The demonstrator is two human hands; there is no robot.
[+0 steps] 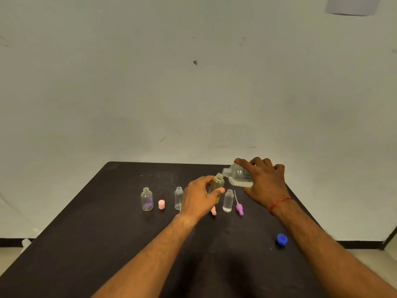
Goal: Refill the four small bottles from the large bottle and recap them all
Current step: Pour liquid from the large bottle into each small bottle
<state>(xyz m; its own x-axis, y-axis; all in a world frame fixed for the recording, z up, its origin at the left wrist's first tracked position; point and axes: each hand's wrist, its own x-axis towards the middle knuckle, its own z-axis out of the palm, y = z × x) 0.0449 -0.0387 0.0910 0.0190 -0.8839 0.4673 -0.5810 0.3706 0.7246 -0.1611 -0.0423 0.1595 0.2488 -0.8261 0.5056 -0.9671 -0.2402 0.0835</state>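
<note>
My right hand (265,183) grips the large clear bottle (237,175), tipped on its side with its open mouth over a small yellowish bottle (217,183). My left hand (198,197) holds that small bottle, lifted and slightly tilted. Three other small bottles stand uncapped on the black table (107,244): one with a purple patch (147,200) at the left, a clear one (178,197) beside my left hand, and a clear one (228,201) with some liquid at its bottom below the large bottle.
A pink cap (161,204) stands between the two left bottles. A pink piece (213,211) pokes out under my left hand. A purple pump cap with a thin tube (239,208) lies right of the bottles. A blue cap (281,239) lies near my right forearm.
</note>
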